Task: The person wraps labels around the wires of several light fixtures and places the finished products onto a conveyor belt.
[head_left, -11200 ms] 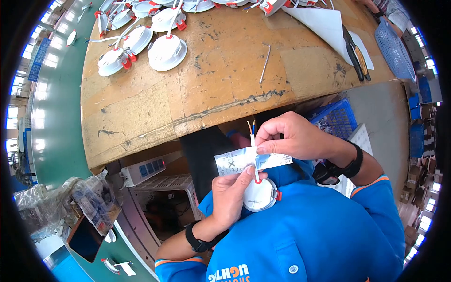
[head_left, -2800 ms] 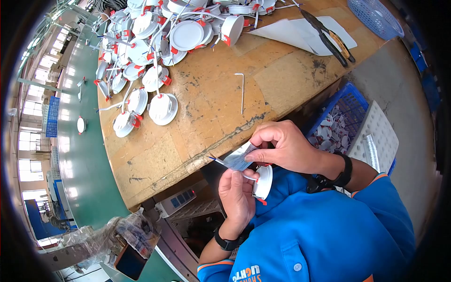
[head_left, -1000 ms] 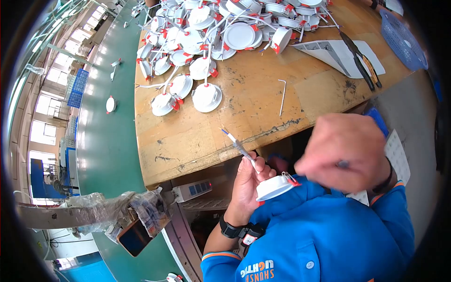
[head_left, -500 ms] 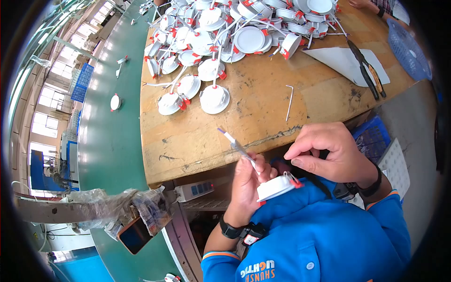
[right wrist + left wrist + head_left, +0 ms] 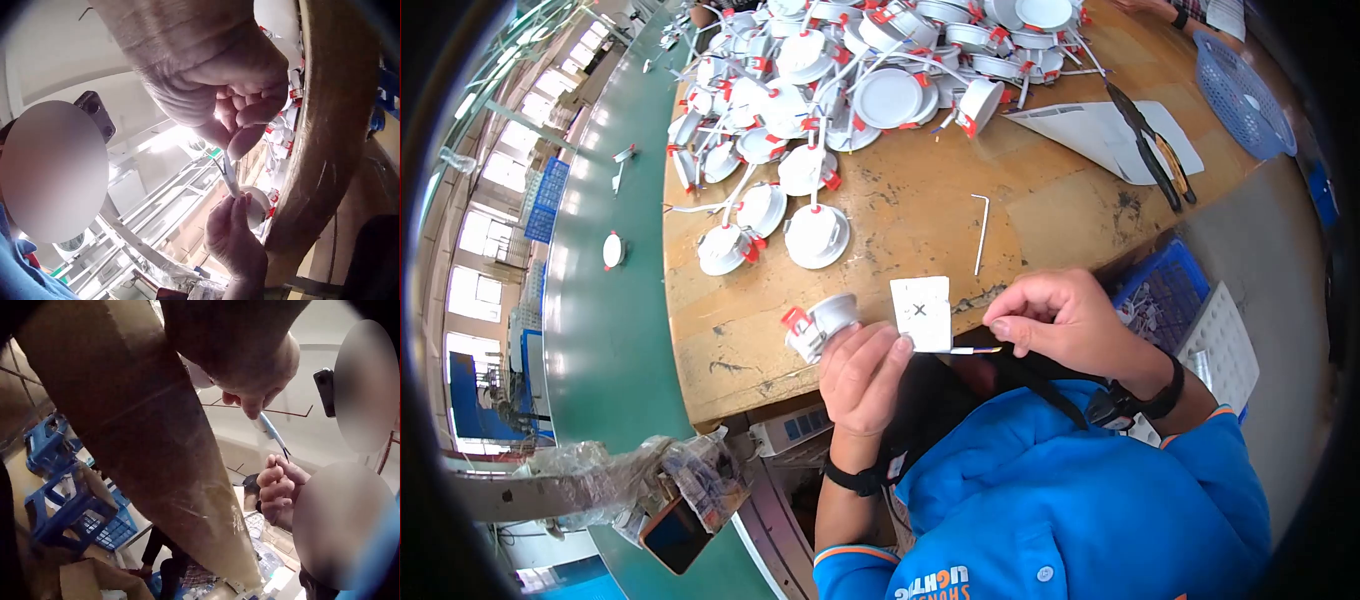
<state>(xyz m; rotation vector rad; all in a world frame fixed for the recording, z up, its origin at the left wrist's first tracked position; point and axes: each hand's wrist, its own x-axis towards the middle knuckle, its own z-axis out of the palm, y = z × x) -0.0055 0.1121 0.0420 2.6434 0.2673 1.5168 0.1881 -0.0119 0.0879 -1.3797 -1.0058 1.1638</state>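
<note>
In the head view, my left hand point(image 5: 863, 375) grips the cable of a round white lamp point(image 5: 835, 315), which hangs over the table edge with a red clip at its left. A pale label point(image 5: 922, 315) with a printed cross stands out from the cable. The cable's wire ends point(image 5: 988, 350) point right, at the fingertips of my right hand point(image 5: 1065, 325). That hand's thumb and fingers are curved. In the right wrist view, my right hand point(image 5: 212, 81) has its fingertips at the thin wires point(image 5: 220, 164); whether it pinches one is unclear. My left hand point(image 5: 234, 240) pinches the cable below.
Many white lamps point(image 5: 888, 98) are heaped at the table's back. An L-shaped metal rod point(image 5: 981, 235), cutters point(image 5: 1145, 150) on white paper point(image 5: 1080, 135) and a blue basket point(image 5: 1245, 95) lie farther right. A blue crate point(image 5: 1165, 290) is beside the table; a phone point(image 5: 675, 537) is lower left.
My left hand has turned the lamp over to the left, so the wire ends now point right and the label's cross shows. My right hand has moved slightly left relative to my body, to the wire ends.
</note>
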